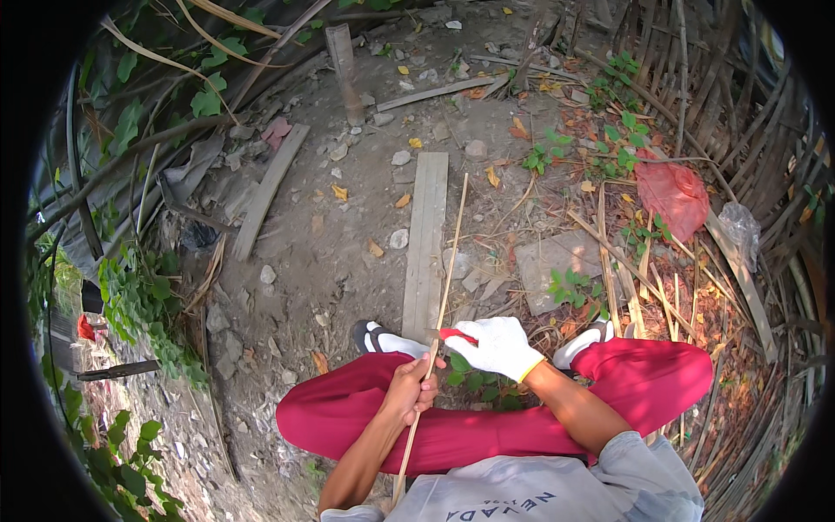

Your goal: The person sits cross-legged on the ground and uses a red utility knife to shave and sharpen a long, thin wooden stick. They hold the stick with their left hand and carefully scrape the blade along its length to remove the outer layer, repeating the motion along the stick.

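Note:
A long, thin pale strip of bamboo or wood [454, 248] slants from above the ground ahead back past my waist. My bare left hand [410, 389] is closed around it, near my lap. In a white glove, my right hand [497, 346] grips a red-handled knife [458, 336], fingers wrapped on the handle. The knife's short blade [432, 333] meets or lies right beside the strip, just beyond my left hand; exact contact is too small to tell.
A flat plank [426, 235] lies ahead between my feet. Cut strips [609, 261], a stone slab [557, 265] and a red plastic bag [671, 193] are to the right, before a stick fence [722, 78]. A post [344, 74] stands farther off; vines [139, 296] grow left.

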`<control>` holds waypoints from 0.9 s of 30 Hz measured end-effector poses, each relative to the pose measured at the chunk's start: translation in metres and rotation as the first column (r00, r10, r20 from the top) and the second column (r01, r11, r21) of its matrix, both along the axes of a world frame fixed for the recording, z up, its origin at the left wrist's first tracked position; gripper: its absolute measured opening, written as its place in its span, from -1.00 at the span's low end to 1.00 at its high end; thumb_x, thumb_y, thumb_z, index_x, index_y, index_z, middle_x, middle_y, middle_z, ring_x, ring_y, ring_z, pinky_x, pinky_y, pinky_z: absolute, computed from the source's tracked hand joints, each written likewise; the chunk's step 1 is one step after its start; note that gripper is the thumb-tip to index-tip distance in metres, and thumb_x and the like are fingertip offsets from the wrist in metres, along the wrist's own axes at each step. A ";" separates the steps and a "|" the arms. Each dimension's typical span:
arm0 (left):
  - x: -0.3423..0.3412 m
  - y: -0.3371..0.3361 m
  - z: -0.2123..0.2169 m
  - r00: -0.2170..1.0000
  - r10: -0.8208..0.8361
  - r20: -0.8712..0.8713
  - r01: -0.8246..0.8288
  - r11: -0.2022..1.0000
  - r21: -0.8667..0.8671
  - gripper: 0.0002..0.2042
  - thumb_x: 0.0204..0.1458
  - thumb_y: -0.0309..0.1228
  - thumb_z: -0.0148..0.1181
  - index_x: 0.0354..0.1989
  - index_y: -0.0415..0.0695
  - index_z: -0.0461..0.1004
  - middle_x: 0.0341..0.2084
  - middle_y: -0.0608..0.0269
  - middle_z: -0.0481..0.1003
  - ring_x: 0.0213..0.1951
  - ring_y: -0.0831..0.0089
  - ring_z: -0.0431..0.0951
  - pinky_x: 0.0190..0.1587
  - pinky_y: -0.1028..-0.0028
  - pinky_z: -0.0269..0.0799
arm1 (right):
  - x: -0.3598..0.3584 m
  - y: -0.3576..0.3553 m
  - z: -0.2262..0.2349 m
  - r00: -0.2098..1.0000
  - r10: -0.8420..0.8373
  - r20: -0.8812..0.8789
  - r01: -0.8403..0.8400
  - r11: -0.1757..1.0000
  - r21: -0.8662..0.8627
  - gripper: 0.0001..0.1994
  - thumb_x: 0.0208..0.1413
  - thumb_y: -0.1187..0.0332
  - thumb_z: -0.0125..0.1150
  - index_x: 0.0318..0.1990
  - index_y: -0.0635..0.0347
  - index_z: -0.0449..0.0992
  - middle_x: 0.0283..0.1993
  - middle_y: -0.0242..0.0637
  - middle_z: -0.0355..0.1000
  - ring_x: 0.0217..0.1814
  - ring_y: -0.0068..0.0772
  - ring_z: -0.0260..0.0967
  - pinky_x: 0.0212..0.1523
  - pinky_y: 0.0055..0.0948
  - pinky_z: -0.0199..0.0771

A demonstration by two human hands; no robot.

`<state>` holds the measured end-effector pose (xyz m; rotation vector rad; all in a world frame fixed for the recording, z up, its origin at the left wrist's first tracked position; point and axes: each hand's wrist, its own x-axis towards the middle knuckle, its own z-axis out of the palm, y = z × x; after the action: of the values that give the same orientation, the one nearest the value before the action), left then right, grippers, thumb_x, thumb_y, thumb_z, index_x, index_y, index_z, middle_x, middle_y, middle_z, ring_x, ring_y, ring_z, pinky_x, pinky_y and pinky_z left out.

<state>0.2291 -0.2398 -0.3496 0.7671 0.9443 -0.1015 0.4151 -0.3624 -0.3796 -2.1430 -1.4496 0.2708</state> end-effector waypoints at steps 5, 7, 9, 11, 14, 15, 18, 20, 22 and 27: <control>-0.001 0.002 0.002 1.000 0.008 0.010 -0.008 1.000 0.001 -0.68 0.44 -0.13 -0.08 -0.09 -0.14 0.43 -0.67 0.52 0.17 -0.74 0.75 0.03 -0.77 0.65 -0.13 | -0.001 0.005 0.000 0.998 -0.004 -0.070 -0.001 0.998 -0.061 -0.56 0.26 -0.14 0.04 -0.15 0.01 0.64 -0.32 -0.15 0.63 -0.32 0.01 0.60 -0.30 -0.04 0.57; -0.001 0.002 0.002 1.000 0.006 0.009 -0.006 1.000 0.012 -0.68 0.44 -0.13 -0.08 -0.09 -0.14 0.42 -0.67 0.52 0.17 -0.74 0.75 0.03 -0.77 0.65 -0.12 | -0.001 0.006 -0.001 0.996 -0.006 -0.093 -0.001 0.998 -0.068 -0.57 0.29 -0.13 -0.02 -0.21 0.00 0.59 -0.31 -0.10 0.62 -0.28 0.06 0.60 -0.29 0.03 0.55; -0.002 0.003 0.000 1.000 0.009 0.014 -0.009 1.000 0.018 -0.68 0.44 -0.13 -0.08 -0.09 -0.15 0.42 -0.68 0.52 0.17 -0.74 0.75 0.03 -0.77 0.65 -0.12 | -0.002 0.008 0.000 0.995 0.000 -0.099 -0.009 0.995 -0.097 -0.57 0.29 -0.13 -0.03 -0.19 -0.01 0.60 -0.30 -0.09 0.62 -0.27 0.07 0.60 -0.27 0.03 0.55; 0.001 0.002 0.000 1.000 0.023 -0.002 -0.023 0.999 0.027 -0.68 0.44 -0.14 -0.09 -0.10 -0.16 0.42 -0.68 0.51 0.17 -0.73 0.75 0.03 -0.77 0.65 -0.11 | 0.000 0.008 0.001 0.994 -0.003 -0.113 -0.009 0.994 -0.111 -0.56 0.30 -0.14 -0.04 -0.18 -0.02 0.60 -0.30 -0.07 0.62 -0.26 0.08 0.60 -0.25 0.02 0.56; 0.000 -0.001 -0.001 1.000 0.005 -0.012 -0.004 0.999 0.035 -0.68 0.44 -0.14 -0.09 -0.10 -0.17 0.42 -0.68 0.51 0.16 -0.73 0.74 0.03 -0.77 0.65 -0.11 | 0.004 0.009 -0.001 0.989 -0.029 -0.142 0.011 0.992 -0.129 -0.55 0.30 -0.15 -0.05 -0.16 -0.04 0.61 -0.30 -0.06 0.62 -0.24 0.09 0.60 -0.22 0.01 0.56; 0.000 -0.001 -0.001 1.000 -0.008 -0.013 0.009 0.999 0.036 -0.68 0.44 -0.14 -0.09 -0.10 -0.17 0.41 -0.68 0.51 0.16 -0.73 0.74 0.03 -0.77 0.65 -0.11 | 0.006 0.009 -0.003 0.989 -0.046 -0.142 0.024 0.988 -0.155 -0.55 0.29 -0.16 -0.05 -0.16 -0.04 0.61 -0.31 -0.05 0.62 -0.23 0.10 0.60 -0.21 0.01 0.56; 0.003 -0.002 0.000 0.999 0.020 -0.029 -0.018 0.997 0.074 -0.68 0.45 -0.14 -0.11 -0.10 -0.17 0.41 -0.68 0.51 0.17 -0.74 0.74 0.03 -0.77 0.64 -0.11 | 0.007 0.013 -0.005 0.986 -0.053 -0.159 0.026 0.985 -0.171 -0.54 0.29 -0.18 -0.03 -0.14 -0.05 0.62 -0.32 -0.02 0.61 -0.22 0.12 0.60 -0.19 0.02 0.57; 0.003 0.001 0.003 1.000 0.015 -0.027 -0.013 0.998 0.068 -0.67 0.46 -0.15 -0.13 -0.10 -0.17 0.42 -0.68 0.51 0.17 -0.74 0.74 0.03 -0.77 0.64 -0.12 | 0.009 0.017 0.000 0.981 -0.089 -0.170 0.058 0.982 -0.179 -0.54 0.28 -0.19 -0.03 -0.13 -0.06 0.63 -0.34 -0.01 0.61 -0.23 0.13 0.60 -0.18 0.03 0.57; -0.003 -0.005 0.007 0.999 -0.039 -0.039 0.039 0.999 0.021 -0.67 0.46 -0.15 -0.14 -0.10 -0.18 0.42 -0.68 0.50 0.17 -0.74 0.74 0.03 -0.77 0.63 -0.12 | 0.012 0.015 0.004 0.970 -0.164 -0.178 0.124 0.969 -0.215 -0.52 0.28 -0.20 -0.03 -0.13 -0.06 0.63 -0.35 -0.01 0.60 -0.23 0.14 0.60 -0.17 0.03 0.57; -0.026 -0.021 0.010 0.984 -0.162 -0.073 0.152 0.981 -0.121 -0.68 0.47 -0.18 -0.14 -0.09 -0.19 0.42 -0.69 0.50 0.16 -0.74 0.75 0.02 -0.77 0.63 -0.13 | 0.085 -0.009 -0.023 0.928 -0.356 -0.112 0.314 0.907 -0.280 -0.46 0.29 -0.27 -0.08 -0.15 -0.09 0.69 -0.29 -0.09 0.63 -0.18 0.08 0.61 -0.11 -0.03 0.58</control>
<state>0.2029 -0.2605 -0.3399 0.7346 0.9464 -0.3251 0.4998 -0.3710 -0.4021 -2.4692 -0.9731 0.5128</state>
